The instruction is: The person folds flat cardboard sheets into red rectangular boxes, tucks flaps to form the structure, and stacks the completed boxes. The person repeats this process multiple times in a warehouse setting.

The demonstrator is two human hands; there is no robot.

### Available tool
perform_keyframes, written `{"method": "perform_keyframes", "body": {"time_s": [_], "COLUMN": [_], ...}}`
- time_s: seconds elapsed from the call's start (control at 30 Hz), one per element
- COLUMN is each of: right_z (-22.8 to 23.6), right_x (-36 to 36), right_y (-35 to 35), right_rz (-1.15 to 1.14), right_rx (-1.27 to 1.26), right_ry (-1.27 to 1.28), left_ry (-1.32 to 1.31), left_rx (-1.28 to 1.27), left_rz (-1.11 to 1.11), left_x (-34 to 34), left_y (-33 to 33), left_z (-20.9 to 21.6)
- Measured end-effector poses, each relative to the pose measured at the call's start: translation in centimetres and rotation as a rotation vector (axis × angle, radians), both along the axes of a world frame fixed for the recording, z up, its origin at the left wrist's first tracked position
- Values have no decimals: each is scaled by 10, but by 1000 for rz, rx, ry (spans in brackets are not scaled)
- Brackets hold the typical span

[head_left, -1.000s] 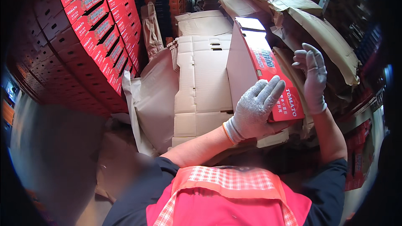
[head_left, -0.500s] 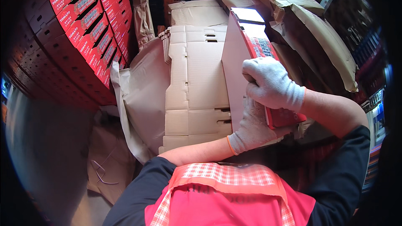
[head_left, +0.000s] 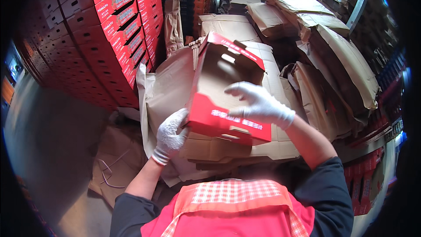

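A folded-up red cardboard box (head_left: 206, 110) is tilted in front of me, its open top facing up and its plain brown inside showing. At the box's near left corner, my left hand (head_left: 170, 136) in a white knitted glove grips the side. My right hand (head_left: 263, 105), also gloved, hovers over the near wall with its fingers stretched out and apart; whether it touches the wall is hard to tell. Beneath the box lies a stack of flat brown cardboard blanks (head_left: 276, 147).
Tall stacks of red boxes (head_left: 118, 22) rise on the left. Paper-wrapped bundles (head_left: 346, 61) are piled at the right and back. Crumpled brown wrapping paper (head_left: 162, 83) lies beside the blanks, and brown paper with a loose strap (head_left: 109, 173) is on the floor at lower left.
The box has swung from standing on edge at the right to lying tilted, open side up, nearer the middle. My hands have parted, the left to its left corner, the right off its edge.
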State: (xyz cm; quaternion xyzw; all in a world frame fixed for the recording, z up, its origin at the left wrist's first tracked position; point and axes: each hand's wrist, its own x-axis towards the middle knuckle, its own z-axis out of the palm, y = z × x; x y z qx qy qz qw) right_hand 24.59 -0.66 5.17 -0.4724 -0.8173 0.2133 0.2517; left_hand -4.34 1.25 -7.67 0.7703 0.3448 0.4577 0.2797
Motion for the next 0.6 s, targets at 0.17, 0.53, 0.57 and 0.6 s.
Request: {"method": "perform_keyframes", "body": {"time_s": [0.17,0.53,0.57,0.6], "right_z": [-115,-85,-79,-72], "right_x": [-17,42,50,50], "right_y": [-28,-233,-264,-301], "right_rz": [-207,-484,-564,-640], "right_rx": [8,393,384,366], "right_ry": [-599,-497,-517,-500], "left_ry": [230,181,167,151], "left_rx": [327,733,748,733], "left_rz": [158,-677,-770,-858], "left_x": [45,102,115,126], "left_y": [-33,-141,-153,-172], "left_z": [-38,-56,-59,-61]}}
